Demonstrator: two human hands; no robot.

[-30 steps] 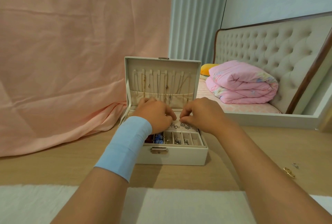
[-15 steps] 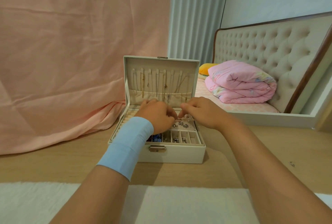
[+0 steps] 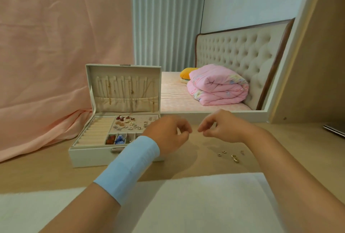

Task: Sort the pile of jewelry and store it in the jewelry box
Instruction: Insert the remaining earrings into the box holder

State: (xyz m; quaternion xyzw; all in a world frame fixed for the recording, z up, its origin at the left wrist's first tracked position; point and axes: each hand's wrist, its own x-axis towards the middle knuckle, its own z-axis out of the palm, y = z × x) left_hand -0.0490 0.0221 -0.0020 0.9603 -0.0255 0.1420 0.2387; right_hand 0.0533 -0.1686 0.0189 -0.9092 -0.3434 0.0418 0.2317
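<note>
Below and to the right of the right hand's (image 3: 224, 128) fingers (image 3: 205, 127), a small scatter of loose jewelry (image 3: 232, 155) is seen on the wooden table (image 3: 46, 176), apart from both hands. The left hand (image 3: 166, 133) is held level with the right, its fingertips (image 3: 186, 132) near the right ones but not touching. Both sets of fingers are curled inward with the thumb close to the forefinger. Whether a tiny piece is pinched in either cannot be told. To the left of the left fingers the jewelry box (image 3: 97, 158) is set, its near right corner hidden behind the left wrist.

Some risks are judged likely. The remaining pieces are small and lie on a smooth top, so one could be flicked away or dropped if pinched carelessly. One could also be swept off by the right forearm, which passes just beside them. On the carry leftward, the earrings (image 3: 128, 123) already laid on the pad could be disturbed by a low hand. The necklaces (image 3: 130, 92) hung in the lid could be snagged.

The box's long axis is laid across the view, left to right, slightly skewed. Its lid (image 3: 123, 72) is stood upright at the far edge, so the tray is opened upward and the clasp (image 3: 117, 149) is turned toward the person. The loose pieces are too small for their direction to be told.
</note>
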